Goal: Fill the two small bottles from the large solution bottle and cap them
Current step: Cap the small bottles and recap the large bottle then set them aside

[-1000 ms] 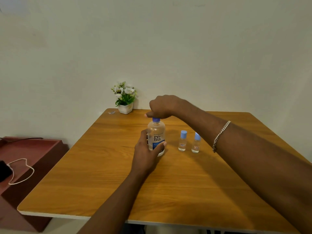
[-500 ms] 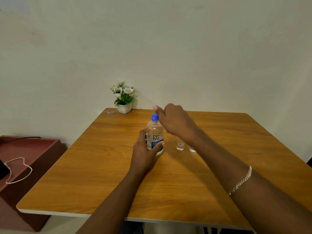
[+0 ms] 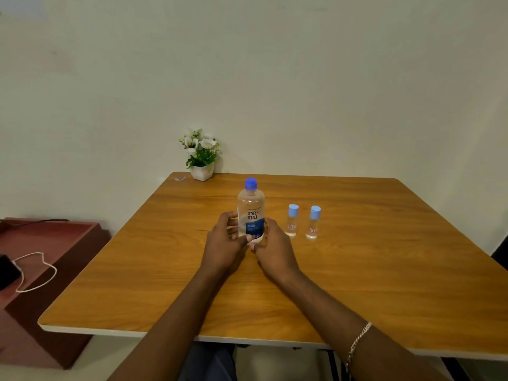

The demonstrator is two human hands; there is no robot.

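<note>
The large clear solution bottle point(image 3: 250, 209) with a blue label and a dark blue cap stands upright near the middle of the wooden table point(image 3: 384, 270). My left hand point(image 3: 225, 240) wraps its lower left side. My right hand point(image 3: 270, 247) touches its lower right side, fingers around the base. Two small clear bottles stand upright just to the right, both with light blue caps on: the nearer one point(image 3: 292, 221) beside my right hand and the other point(image 3: 313, 223) a little further right.
A small white pot of white flowers point(image 3: 202, 156) stands at the table's back left edge against the wall. A low red-brown cabinet point(image 3: 41, 259) with a white cord and a dark object is at the left, below table height.
My right hand left the large bottle's cap, swung down past the small bottles and now rests on the bottle's lower right side. My left hand stays on the bottle.
</note>
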